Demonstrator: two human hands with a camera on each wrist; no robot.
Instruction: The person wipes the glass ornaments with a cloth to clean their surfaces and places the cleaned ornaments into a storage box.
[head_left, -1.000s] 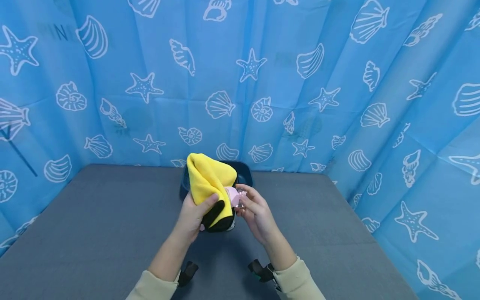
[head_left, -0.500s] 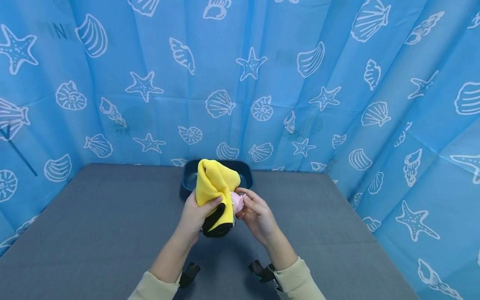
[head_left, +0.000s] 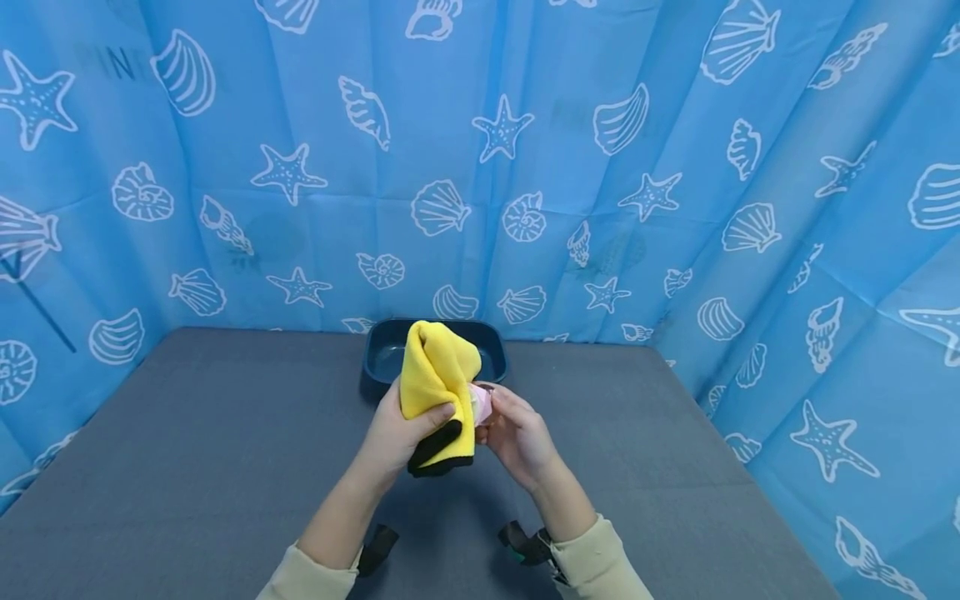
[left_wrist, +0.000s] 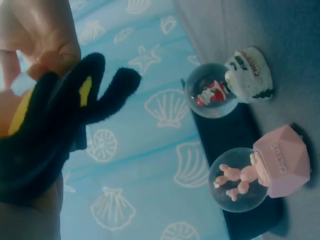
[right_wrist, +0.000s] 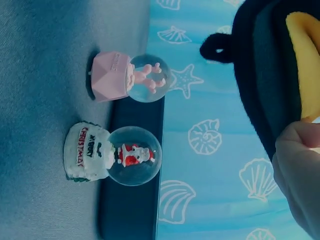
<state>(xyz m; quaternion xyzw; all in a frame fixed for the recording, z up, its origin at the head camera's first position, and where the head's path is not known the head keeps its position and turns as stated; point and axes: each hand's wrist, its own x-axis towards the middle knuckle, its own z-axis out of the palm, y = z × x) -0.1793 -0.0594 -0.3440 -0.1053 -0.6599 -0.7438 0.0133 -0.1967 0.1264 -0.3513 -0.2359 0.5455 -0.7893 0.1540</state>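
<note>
1 yellow, black-edged plush cloth (head_left: 438, 373): my left hand (head_left: 393, 437) grips. 1 pink, hard-looking faceted object (head_left: 482, 405), right: my right hand (head_left: 522, 437) pinches, likely steadying.

Left hand (head_left: 395, 432) and right hand (head_left: 522, 435) close together, both gripping.
As I watch, the left forearm (head_left: 343, 507) and right forearm (head_left: 564, 502) reach forward and slant inward, the hands nearer each other than the elbows' ends; the left thumb lies across toward the right hand, whose bent fingers point back to the left.
</note>
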